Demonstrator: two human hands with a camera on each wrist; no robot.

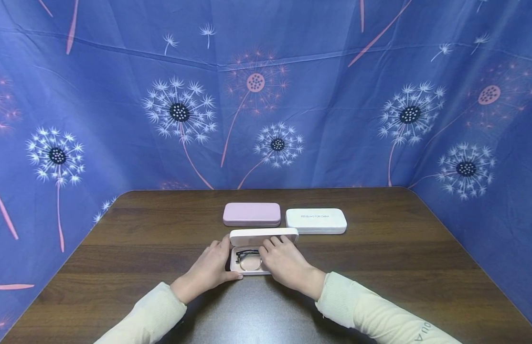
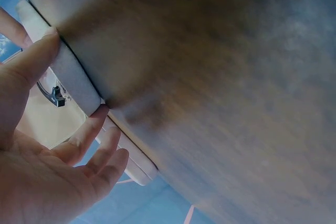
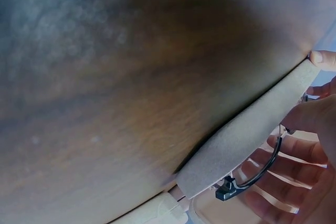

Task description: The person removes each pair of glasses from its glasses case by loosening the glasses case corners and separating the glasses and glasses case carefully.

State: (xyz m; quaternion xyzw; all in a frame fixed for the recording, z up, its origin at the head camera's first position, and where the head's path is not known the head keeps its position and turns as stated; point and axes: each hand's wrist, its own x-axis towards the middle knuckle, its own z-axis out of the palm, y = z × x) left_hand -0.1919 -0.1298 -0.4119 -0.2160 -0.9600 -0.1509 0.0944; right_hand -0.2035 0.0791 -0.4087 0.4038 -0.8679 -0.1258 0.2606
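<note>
A white eyeglass case (image 1: 244, 237) lies with its lid raised on the table, in the middle of the head view. Inside it, partly hidden by my right hand, is a pair of eyeglasses (image 1: 248, 252) with a dark frame. My left hand (image 1: 206, 270) holds the case by its left end, the thumb at the front corner. In the left wrist view, other fingers reach the far side of the case (image 2: 76, 74). Over the right half is my right hand (image 1: 287, 263). Its thumb and fingers pinch the eyeglasses (image 3: 270, 163) near their middle in the right wrist view.
Just behind the open case lies a closed pink case (image 1: 251, 214). To its right sits a closed white case (image 1: 316, 220) with lettering on the lid. The brown wooden table (image 1: 141, 229) ends at a blue dandelion-print cloth (image 1: 326, 143).
</note>
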